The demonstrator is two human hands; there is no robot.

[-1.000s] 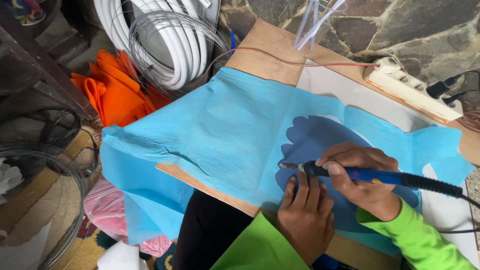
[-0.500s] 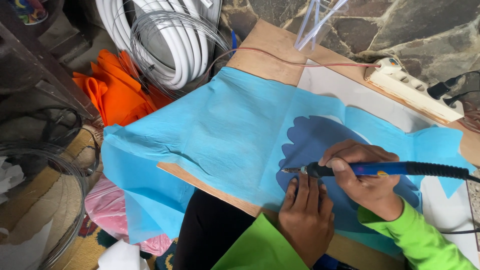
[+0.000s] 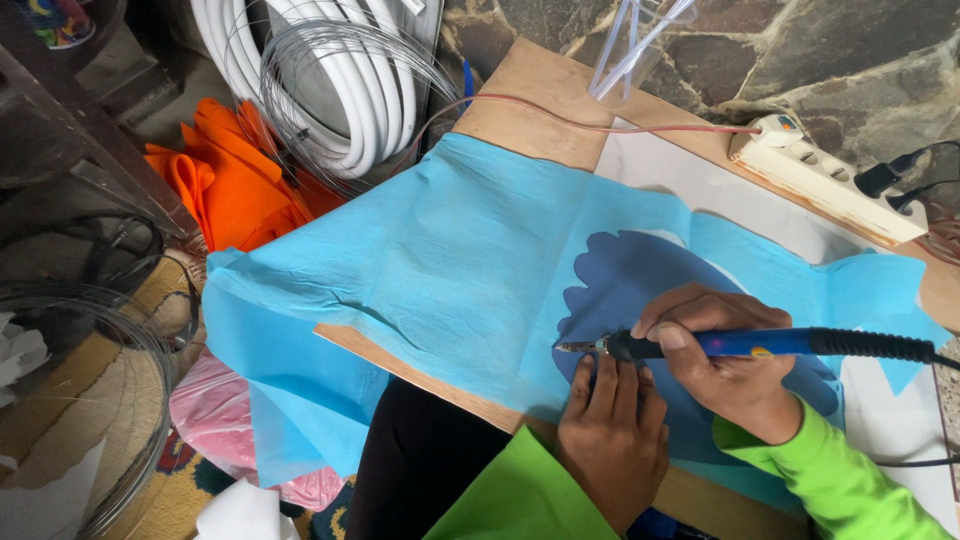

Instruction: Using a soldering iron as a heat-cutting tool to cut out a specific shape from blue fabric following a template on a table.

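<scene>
Step in hand: the right hand [image 3: 725, 350] runs a blue-handled hot tool [image 3: 740, 344] along the edge of a dark shape [image 3: 640, 275] showing under the light blue sheet [image 3: 450, 260].
Right fingers: curled tight round the tool's handle, pen-fashion, the metal tip pointing left and seemingly on the sheet at the shape's left edge.
Left hand [image 3: 612, 440]: flat on the sheet just below the tip, fingers together and stretched, holding nothing.
Doing it well: probably press the sheet taut, keep the fingertips clear of the tip, and follow the edge slowly.
Around the sheet: wooden board [image 3: 530, 95] beneath it; power strip [image 3: 830, 175] beyond its far right corner; white hose coil [image 3: 340, 80] and orange cloth [image 3: 220, 185] off its left.
In the way: the tool's cord trails right; loose folds hang off the board's left edge.
</scene>
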